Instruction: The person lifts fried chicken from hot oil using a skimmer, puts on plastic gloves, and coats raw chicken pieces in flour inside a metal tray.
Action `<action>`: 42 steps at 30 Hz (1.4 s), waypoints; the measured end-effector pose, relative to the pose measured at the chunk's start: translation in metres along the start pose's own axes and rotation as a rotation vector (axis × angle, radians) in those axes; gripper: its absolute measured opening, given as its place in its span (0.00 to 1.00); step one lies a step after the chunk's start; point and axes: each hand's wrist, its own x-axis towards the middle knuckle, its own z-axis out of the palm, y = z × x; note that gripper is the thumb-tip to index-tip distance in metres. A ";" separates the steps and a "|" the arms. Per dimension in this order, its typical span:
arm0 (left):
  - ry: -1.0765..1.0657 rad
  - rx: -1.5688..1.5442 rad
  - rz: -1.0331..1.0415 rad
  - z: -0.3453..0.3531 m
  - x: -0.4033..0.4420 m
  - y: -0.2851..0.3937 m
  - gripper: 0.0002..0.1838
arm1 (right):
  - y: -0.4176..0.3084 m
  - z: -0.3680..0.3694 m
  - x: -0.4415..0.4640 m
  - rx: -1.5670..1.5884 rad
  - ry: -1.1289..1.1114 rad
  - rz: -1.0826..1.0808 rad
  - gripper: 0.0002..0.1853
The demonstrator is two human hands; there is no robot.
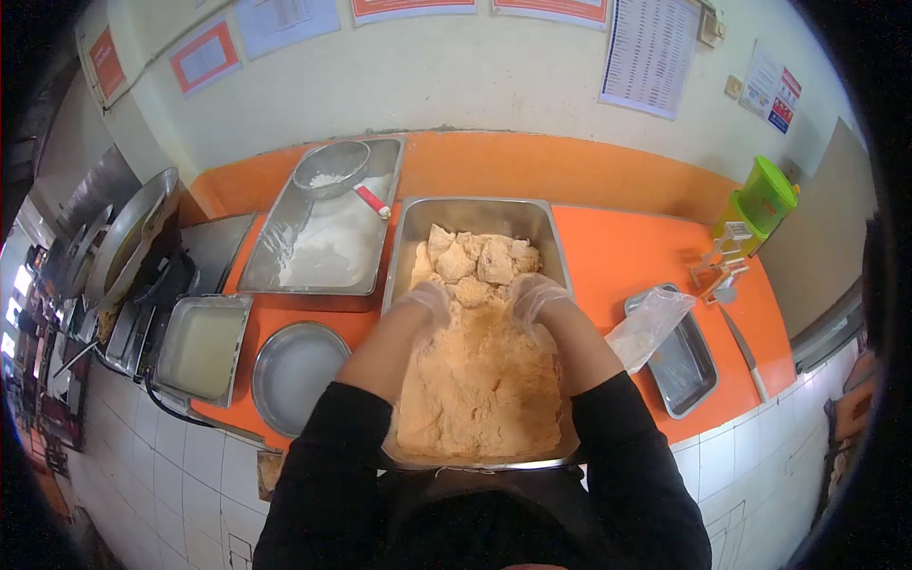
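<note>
A deep steel pan in front of me holds pale orange breading flour. Several thickly coated lumps are heaped at its far end; the coating hides what they are. My left hand, in a clear plastic glove, is at the left side of the pan by the flour and lumps. On the opposite side, my right hand wears the same kind of glove and touches the flour. The fingers of both hands are sunk in the flour or hidden, so their grip does not show.
Left of the pan, a steel tray of white flour holds a sieve with a red handle. Nearer stand a round bowl and a tray of pale liquid. Rightward lie a small tray, a plastic bag and a knife.
</note>
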 end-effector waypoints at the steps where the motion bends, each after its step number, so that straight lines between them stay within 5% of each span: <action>1: 0.031 0.010 0.006 -0.014 -0.018 0.007 0.17 | 0.001 0.000 -0.002 -0.050 0.004 -0.026 0.15; 6: 0.095 -0.061 0.013 -0.032 -0.077 0.024 0.16 | -0.019 -0.020 -0.038 0.037 -0.047 -0.006 0.18; 9: -0.079 0.080 0.242 -0.020 -0.123 0.052 0.17 | -0.034 -0.010 -0.060 0.028 -0.130 -0.268 0.20; 12: -0.062 0.130 0.020 0.012 -0.120 0.041 0.16 | 0.003 0.085 0.002 -0.245 -0.236 -0.344 0.21; 14: -0.096 0.248 0.050 0.057 -0.094 0.026 0.15 | -0.013 0.073 -0.040 -0.066 -0.162 -0.205 0.17; 16: 0.001 0.305 -0.001 0.084 -0.093 0.028 0.15 | -0.027 0.080 -0.036 -0.232 -0.349 -0.268 0.16; 18: 0.221 0.297 -0.137 0.100 -0.098 0.045 0.15 | -0.039 0.108 0.007 -0.744 -0.795 -0.536 0.18; 21: -0.253 0.146 -0.030 0.087 -0.079 0.033 0.18 | -0.029 0.115 0.005 -0.768 -0.574 -0.711 0.14; 24: -0.389 0.361 0.137 0.120 -0.047 0.022 0.23 | -0.016 0.086 -0.001 -0.825 -0.329 -0.871 0.11; 27: -0.415 0.370 0.184 0.060 -0.101 0.047 0.26 | -0.042 0.043 -0.049 -0.008 -0.236 -0.240 0.09; 29: -0.185 -0.048 0.240 0.086 -0.078 0.034 0.26 | -0.043 0.114 -0.013 0.120 -0.034 -0.205 0.10; 30: -0.071 -0.258 0.262 0.097 -0.071 0.030 0.26 | -0.045 0.135 -0.001 0.125 0.004 -0.202 0.10; 33: -0.005 -0.154 0.007 0.067 -0.103 0.072 0.24 | -0.050 0.166 0.022 0.001 -0.004 -0.244 0.10; 36: -0.120 -0.038 0.181 0.115 -0.041 0.055 0.22 | -0.057 0.119 -0.004 0.030 -0.017 -0.230 0.12; 38: -0.131 0.060 0.149 0.116 -0.048 0.052 0.29 | -0.042 0.117 0.010 -0.203 -0.122 -0.419 0.10; 42: -0.241 0.204 0.116 0.082 -0.081 0.062 0.33 | -0.058 0.015 -0.012 -0.297 -0.342 -0.341 0.10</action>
